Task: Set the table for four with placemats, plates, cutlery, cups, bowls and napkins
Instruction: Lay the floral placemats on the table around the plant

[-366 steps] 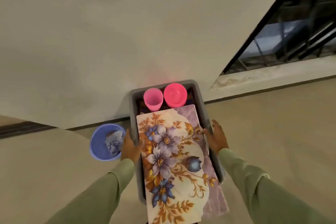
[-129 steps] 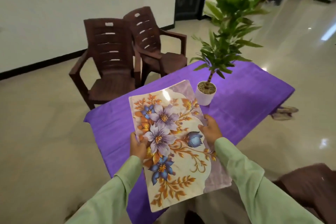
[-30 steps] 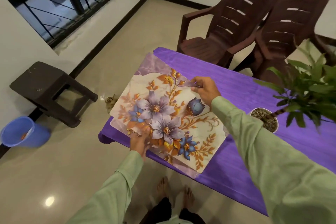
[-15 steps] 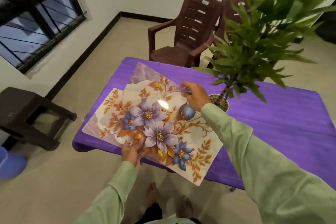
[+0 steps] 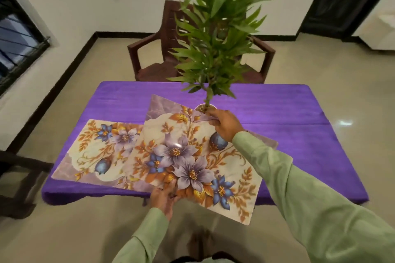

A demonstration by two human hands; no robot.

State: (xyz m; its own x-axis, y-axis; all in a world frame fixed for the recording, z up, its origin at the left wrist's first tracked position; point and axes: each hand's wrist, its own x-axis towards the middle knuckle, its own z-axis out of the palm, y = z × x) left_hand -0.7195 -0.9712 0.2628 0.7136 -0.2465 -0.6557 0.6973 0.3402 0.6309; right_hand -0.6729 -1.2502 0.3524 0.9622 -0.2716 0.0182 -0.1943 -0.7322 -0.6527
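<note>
One floral placemat [image 5: 96, 151] lies flat on the near left of the table with the purple cloth [image 5: 299, 134]. A stack of floral placemats [image 5: 192, 160] is held tilted above the table's near edge, overlapping the flat one's right end. My left hand [image 5: 163, 197] grips the stack's near edge. My right hand [image 5: 224, 125] pinches its far edge beside the plant pot. How many mats the stack holds is hidden.
A tall green potted plant [image 5: 213, 38] stands mid-table, its white pot [image 5: 201, 108] just behind my right hand. Two brown plastic chairs [image 5: 154, 55] sit beyond the far side. A dark stool [image 5: 15, 177] stands at the left. A barred window is far left.
One placemat has come off the stack and now lies flat on the table's left. The view has swung to face the table squarely, and the stack has shifted right.
</note>
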